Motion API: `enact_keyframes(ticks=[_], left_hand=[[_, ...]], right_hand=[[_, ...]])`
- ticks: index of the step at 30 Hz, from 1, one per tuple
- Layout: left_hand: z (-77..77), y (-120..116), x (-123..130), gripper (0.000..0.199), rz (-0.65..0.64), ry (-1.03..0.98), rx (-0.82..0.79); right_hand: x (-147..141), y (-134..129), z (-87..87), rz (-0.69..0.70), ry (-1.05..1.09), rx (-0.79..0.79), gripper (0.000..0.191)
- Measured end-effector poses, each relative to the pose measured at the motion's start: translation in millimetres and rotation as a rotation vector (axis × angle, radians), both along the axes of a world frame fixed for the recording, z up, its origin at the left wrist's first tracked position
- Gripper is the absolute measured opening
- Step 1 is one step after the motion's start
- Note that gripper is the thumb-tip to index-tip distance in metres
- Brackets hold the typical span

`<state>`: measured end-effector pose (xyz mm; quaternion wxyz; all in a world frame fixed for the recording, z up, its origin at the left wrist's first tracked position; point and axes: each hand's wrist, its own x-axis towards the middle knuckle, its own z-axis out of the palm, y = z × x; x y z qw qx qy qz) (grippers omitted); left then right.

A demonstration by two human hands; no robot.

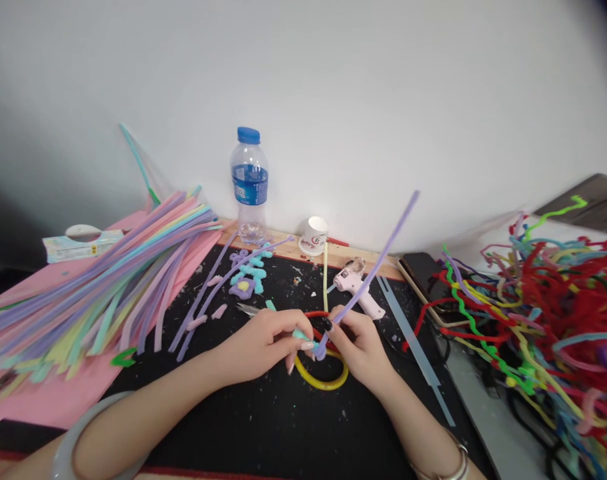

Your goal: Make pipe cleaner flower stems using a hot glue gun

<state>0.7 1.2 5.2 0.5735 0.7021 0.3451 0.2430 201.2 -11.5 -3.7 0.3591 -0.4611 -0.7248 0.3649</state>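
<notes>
My left hand [278,339] pinches a short turquoise fuzzy piece [300,335] between thumb and fingers. In my right hand [358,343] is a long purple pipe cleaner [391,240], whose free end points up and to the right. Its lower end is bent and meets the turquoise piece between the two hands. Just beneath the fingertips, scissors with yellow [324,385] and red handles lie on the black mat [263,427]; their blades pass partly under my left hand.
Pastel pipe cleaners [108,287] spread at left. Behind stand a water bottle [250,183] and a tilted paper cup [313,236]. A pink glue gun [359,288], translucent glue sticks [416,347] and a phone [426,280] lie at right, beside tangled pipe cleaners [553,307]. Turquoise and purple shapes [248,273] sit mid-left.
</notes>
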Motion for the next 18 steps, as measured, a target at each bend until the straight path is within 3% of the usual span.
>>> enact_keyframes(ticks=[5, 12, 18], left_hand=[[0.1, 0.3, 1.7, 0.012, 0.021, -0.071, -0.099], [-2.1, 5.2, 3.3, 0.014, 0.125, -0.144, -0.182], [-3.7, 3.2, 3.0, 0.013, 0.129, -0.132, -0.146]], right_hand=[[-0.9, 0.2, 0.4, -0.021, 0.140, -0.088, 0.023], [-3.7, -0.2, 0.5, -0.034, 0.211, -0.031, 0.020], [-5.4, -0.5, -0.8, -0.016, 0.180, 0.010, 0.018]])
